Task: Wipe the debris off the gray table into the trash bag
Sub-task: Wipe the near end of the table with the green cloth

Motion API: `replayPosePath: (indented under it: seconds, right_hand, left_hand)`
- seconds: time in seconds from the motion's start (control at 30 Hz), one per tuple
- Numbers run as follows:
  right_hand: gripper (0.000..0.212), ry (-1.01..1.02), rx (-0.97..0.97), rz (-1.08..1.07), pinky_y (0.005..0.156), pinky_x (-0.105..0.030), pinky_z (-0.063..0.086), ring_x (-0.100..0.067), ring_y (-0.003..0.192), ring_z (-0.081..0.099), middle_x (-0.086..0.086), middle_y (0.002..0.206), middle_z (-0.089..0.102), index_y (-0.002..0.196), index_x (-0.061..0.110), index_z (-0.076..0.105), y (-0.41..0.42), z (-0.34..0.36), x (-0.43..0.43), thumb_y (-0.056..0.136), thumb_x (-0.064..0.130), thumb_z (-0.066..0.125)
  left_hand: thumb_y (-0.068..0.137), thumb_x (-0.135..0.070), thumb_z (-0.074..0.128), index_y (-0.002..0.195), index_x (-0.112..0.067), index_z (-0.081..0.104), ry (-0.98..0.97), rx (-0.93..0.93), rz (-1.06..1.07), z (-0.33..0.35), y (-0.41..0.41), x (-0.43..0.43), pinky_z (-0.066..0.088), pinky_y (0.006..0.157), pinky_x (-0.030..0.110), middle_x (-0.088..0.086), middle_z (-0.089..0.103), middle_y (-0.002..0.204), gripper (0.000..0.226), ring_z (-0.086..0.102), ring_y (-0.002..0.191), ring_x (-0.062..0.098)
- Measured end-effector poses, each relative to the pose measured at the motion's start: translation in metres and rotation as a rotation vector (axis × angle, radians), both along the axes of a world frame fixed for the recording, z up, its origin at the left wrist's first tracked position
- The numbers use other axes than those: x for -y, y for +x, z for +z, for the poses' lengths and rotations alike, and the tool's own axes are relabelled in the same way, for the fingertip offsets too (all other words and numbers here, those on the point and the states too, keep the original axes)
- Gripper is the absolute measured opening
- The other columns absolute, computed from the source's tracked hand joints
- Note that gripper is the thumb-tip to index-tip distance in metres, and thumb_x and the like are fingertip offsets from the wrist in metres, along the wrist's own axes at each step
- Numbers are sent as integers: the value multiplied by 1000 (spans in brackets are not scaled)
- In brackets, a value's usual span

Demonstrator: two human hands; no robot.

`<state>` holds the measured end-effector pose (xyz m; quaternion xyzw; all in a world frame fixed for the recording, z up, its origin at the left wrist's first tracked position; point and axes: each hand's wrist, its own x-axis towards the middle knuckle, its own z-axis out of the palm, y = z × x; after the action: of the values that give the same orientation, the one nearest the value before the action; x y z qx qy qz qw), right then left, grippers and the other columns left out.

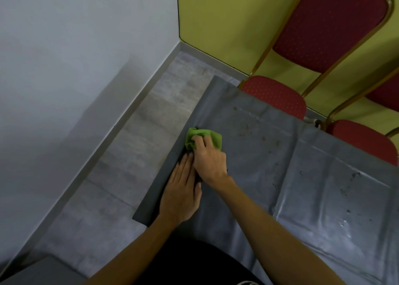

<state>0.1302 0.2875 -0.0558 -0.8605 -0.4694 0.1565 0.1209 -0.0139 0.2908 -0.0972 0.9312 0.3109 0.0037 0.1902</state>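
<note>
The gray table (323, 187) is covered with a creased gray sheet, and dark crumbs (262, 137) and specks are scattered across its middle and right. My right hand (210, 161) presses a bunched green cloth (212, 136) onto the table at its left edge. My left hand (180, 195) lies flat along that same edge just below, fingers straight and together, touching the right hand. A small dark patch shows between the two hands; I cannot tell what it is. No trash bag is visible.
Red padded chairs (274, 95) with gold frames stand against the far side of the table, in front of a yellow-green wall. Gray floor (129, 155) runs along the table's left edge to a pale wall.
</note>
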Motion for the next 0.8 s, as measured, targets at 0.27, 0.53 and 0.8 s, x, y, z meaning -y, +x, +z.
replayPosePath:
  seconds: [0.27, 0.53, 0.8]
  right_hand:
    - [42, -35, 11, -402, 75, -50, 49, -46, 95, 60, -18, 132, 44, 129, 20, 47, 96, 8, -3, 89, 10, 50]
    - [39, -35, -80, -127, 78, -45, 49, -40, 109, 54, -17, 132, 46, 132, 7, 43, 37, 7, -17, 95, 14, 51]
    - [44, -175, 45, -126, 77, -43, 54, -33, 100, 64, 0, 136, 47, 124, 40, 59, 83, 19, 62, 85, 19, 54]
  left_hand:
    - [101, -41, 27, 157, -11, 5, 29, -61, -6, 2, 0, 1, 1, 123, 31, 3, -2, 166, 67, 1, 153, 18]
    - [101, -40, 28, 157, -11, 5, 29, -81, 5, 4, 0, 2, -4, 123, 29, 4, -2, 166, 67, 2, 153, 18]
    - [102, -39, 29, 157, -10, 7, 47, -39, -27, 4, -2, 0, 3, 124, 33, 4, 2, 166, 66, 2, 153, 20]
